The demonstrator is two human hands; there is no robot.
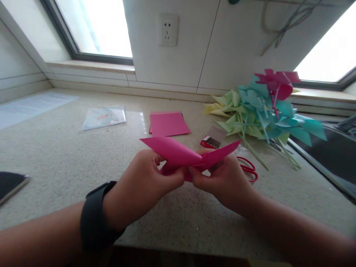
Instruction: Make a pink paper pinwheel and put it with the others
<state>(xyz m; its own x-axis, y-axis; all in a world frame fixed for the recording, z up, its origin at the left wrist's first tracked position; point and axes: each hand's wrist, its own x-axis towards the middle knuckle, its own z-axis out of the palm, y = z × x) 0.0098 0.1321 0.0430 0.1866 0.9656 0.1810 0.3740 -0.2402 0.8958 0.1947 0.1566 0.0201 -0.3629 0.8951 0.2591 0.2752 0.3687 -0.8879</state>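
A folded piece of pink paper (178,151) is held above the countertop between my two hands, its pointed flaps spreading to the left and right. My left hand (155,174) grips its left part, thumb pressed at the lower middle. My right hand (222,178) pinches the other side, the two thumb tips close together at the centre. Fingers behind the paper are mostly hidden. Red-handled scissors (250,169) lie just beyond my right hand, partly covered by it. Past the paper sits a stack of pink paper squares (169,124).
Paper pinwheels (258,107) in green, blue and pink lie heaped at the back right, beside a dark sink (328,155). A small red-and-black packet (210,142) rests near the scissors. At left are a clear plastic sleeve (105,118), printed sheets (33,107) and a dark object (12,185).
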